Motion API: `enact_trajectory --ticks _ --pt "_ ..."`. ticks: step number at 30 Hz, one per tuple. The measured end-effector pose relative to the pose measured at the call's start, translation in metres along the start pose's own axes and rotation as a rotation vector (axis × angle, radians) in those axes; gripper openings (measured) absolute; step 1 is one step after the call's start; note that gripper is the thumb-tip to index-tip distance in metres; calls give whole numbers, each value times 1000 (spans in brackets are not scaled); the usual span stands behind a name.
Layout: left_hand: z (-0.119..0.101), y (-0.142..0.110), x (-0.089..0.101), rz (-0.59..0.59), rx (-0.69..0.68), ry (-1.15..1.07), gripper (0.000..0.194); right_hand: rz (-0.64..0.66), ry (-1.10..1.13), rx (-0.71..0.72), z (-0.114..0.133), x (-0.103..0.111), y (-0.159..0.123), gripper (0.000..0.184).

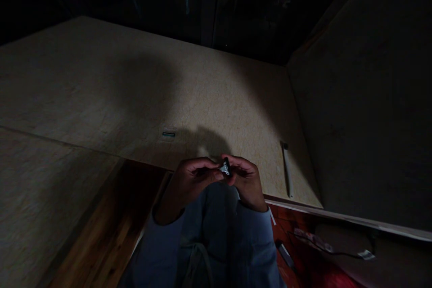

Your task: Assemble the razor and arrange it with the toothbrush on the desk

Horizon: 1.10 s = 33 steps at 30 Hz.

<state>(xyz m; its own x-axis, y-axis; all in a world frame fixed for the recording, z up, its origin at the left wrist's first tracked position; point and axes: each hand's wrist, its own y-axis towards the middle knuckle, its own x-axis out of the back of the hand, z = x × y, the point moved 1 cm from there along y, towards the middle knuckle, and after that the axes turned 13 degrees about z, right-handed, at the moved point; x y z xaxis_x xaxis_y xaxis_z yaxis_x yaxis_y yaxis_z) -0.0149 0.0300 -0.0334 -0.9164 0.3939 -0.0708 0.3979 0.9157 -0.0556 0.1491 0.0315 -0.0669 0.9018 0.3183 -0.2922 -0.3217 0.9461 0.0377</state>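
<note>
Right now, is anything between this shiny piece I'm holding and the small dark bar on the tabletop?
In this view, only your left hand, gripping the shiny piece; beyond that hand, just shadowed tabletop shows toward the small dark bar.

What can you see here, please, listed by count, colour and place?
Small piece: 1, silver and black, centre, held
Surface: 1, beige, across the middle
Bar: 1, dark green, on surface, left of centre
Slim stick: 1, pale, dark-ended, on surface, right
Side panel: 1, dark grey, right
Wooden boards: count unclear, brown, lower left
Block: 1, grey, lower right
Cable: 1, dark, lower right
Other things top and lower right: too dim
Clothing: count unclear, blue-grey, bottom centre
Left hand: 1, bare, pinching piece
Right hand: 1, bare, pinching piece
</note>
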Motion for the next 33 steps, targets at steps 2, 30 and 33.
enact_trajectory --ticks 2,30,33 --pt "-1 0 -1 -16 -23 -1 22 -34 -3 13 0 -2 -1 52" --pt "3 3 -4 -85 -49 95 16 16 25 97 -1 1 0 44" --pt "6 3 -4 -111 -53 67 17 33 39 106 -1 -1 0 44"
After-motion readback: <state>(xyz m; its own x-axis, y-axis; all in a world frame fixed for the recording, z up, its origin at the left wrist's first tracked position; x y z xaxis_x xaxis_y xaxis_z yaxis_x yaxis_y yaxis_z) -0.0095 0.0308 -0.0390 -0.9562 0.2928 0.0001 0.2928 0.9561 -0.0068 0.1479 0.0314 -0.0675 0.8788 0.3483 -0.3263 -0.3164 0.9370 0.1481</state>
